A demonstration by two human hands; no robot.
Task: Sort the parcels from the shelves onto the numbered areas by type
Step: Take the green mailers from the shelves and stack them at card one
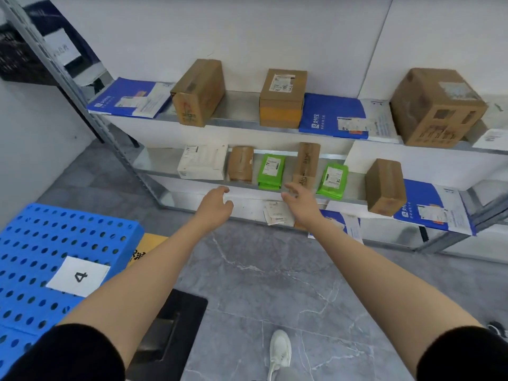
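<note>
Both my arms reach toward the metal shelves (242,122). My left hand (215,206) and my right hand (301,203) hang empty with relaxed fingers, just in front of the middle shelf. A green packet (270,169) lies between and just beyond them, next to a brown taped parcel (241,164) and a white box (202,162). A second green packet (332,181) lies further right. Cardboard boxes (199,92) and blue mailers (334,116) fill the top shelf. The blue perforated pallet (35,243) with the label 4 (79,276) lies at my lower left.
A brown box (384,187) and a blue mailer (431,207) sit at the right of the middle shelf. Paper slips (277,213) lie on the bottom shelf. A black flat object (170,328) rests on the grey floor near my white shoe (279,351).
</note>
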